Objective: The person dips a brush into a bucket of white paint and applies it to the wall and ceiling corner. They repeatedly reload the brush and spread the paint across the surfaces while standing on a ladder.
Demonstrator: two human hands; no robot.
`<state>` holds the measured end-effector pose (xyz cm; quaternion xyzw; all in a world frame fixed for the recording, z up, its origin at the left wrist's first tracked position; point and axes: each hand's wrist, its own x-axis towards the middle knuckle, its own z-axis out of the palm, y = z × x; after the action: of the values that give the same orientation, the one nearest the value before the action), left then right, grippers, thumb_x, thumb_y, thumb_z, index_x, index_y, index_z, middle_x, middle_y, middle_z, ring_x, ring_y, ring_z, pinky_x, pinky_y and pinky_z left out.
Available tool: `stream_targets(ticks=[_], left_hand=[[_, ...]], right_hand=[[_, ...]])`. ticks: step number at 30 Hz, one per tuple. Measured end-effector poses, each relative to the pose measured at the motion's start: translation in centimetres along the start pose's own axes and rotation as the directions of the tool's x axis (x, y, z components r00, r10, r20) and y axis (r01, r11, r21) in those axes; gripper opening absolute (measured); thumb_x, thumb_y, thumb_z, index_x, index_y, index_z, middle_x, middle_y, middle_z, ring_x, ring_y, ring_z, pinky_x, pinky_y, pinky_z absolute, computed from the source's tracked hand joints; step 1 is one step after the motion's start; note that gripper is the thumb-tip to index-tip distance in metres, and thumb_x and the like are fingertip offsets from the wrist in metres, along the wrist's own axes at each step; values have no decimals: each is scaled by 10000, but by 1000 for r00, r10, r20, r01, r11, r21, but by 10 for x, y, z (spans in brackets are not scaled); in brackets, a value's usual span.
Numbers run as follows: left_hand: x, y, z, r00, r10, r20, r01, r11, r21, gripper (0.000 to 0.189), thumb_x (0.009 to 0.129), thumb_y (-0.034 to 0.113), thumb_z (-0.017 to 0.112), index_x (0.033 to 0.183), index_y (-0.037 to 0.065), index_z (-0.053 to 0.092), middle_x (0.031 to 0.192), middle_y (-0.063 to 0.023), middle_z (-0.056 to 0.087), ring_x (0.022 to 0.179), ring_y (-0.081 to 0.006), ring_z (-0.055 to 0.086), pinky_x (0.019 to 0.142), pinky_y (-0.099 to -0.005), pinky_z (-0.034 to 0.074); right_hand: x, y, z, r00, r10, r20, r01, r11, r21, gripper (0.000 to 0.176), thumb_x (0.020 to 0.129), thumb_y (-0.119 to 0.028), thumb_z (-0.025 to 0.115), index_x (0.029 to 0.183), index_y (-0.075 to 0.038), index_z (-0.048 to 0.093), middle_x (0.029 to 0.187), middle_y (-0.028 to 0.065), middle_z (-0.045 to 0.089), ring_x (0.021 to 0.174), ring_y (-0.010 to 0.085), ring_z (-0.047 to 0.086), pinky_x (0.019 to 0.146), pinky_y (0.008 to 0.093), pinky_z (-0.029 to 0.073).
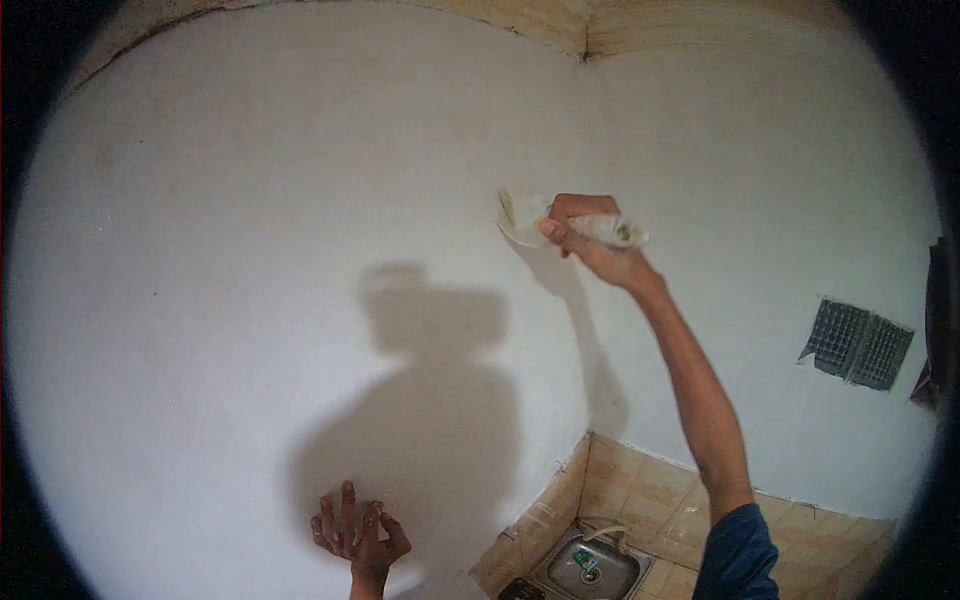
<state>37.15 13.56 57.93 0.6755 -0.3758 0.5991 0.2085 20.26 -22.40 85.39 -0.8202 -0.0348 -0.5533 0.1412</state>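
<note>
My right hand [585, 225] is closed around the whitish handle of a wide, flat paintbrush [525, 215], raised high near the corner. The brush's head points left, its edge right at the white wall [250, 180], and the butt of the handle sticks out to the right of my fist. Low in front of the same wall, my left hand [362, 530] is open, fingers spread and pointing upward. A dark shadow of a head and shoulders lies on the wall just above it.
A metal sink [600, 565] with a faucet and a small green item stands below, bordered by tan tiles [650, 480]. On the right wall is a dark mesh vent [858, 343]. A dark hanging object [937, 320] shows at the far right. An unpainted, yellowish band [690, 30] runs along the top.
</note>
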Motion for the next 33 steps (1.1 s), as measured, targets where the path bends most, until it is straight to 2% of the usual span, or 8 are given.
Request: stream_targets(ticks=[1,8,13,17,20,22,29,33], left_hand=[[1,-1,0,1000,-7,23,7,1000,2,207,781,156,561,983,194,584,1270,-125,569,1289,-377,382,1050,-522,225],[0,-4,2,1000,23,-9,-23,998,59,94,730,175,561,754,164,651,1268,-99,578,1292,-350,384,1066,-493,214],[-6,-5,1,1000,22,22,-22,1000,19,207,771,158,557,972,200,577,1287,-131,555,1258,-403,417,1056,-538,226],[-10,-9,5,1000,-6,21,5,1000,23,330,751,195,557,1078,234,581,1278,-90,568,1303,-335,370,1079,-489,181],[-15,-8,10,1000,-11,-26,11,1000,-7,332,714,196,573,1044,223,588,1274,-88,572,1303,-323,369,1080,-489,167],[-14,-6,7,999,-34,41,32,999,40,93,743,178,543,818,202,592,1247,-132,580,1256,-395,415,1064,-546,199],[-17,-1,8,999,-38,-38,40,998,51,150,723,207,555,869,208,593,1253,-139,572,1251,-395,412,1043,-545,219],[-18,-4,12,1000,-13,-21,14,998,65,187,681,205,574,862,168,600,1261,-143,564,1253,-395,393,1040,-533,187]], right_hand=[[3,-4,-12,981,171,88,-181,976,118,431,878,-441,593,646,-78,577,611,19,546,511,129,498,471,313,416],[84,-41,-26,966,250,67,-239,961,-141,505,864,-507,597,543,-136,478,496,-23,441,487,103,433,461,316,385],[137,-35,14,998,-13,-61,-2,972,-233,620,851,-574,545,521,-50,524,480,66,514,469,184,497,502,389,437],[145,-40,30,991,1,-133,-36,964,-263,607,859,-529,563,537,-15,531,481,86,524,458,214,503,514,415,442],[141,-27,30,983,-99,-155,73,983,-167,551,858,-462,603,544,-14,544,479,71,523,438,184,483,479,396,424],[136,-24,33,957,-191,-221,211,975,72,489,885,-395,619,556,-48,518,477,-11,433,464,83,404,441,291,369],[135,-21,34,829,-170,-532,356,894,270,376,846,-170,639,523,-49,488,493,-19,441,486,72,408,477,276,369],[151,-6,39,802,-161,-575,400,859,319,372,829,-244,683,548,-44,543,507,-1,512,488,116,468,503,301,409]])
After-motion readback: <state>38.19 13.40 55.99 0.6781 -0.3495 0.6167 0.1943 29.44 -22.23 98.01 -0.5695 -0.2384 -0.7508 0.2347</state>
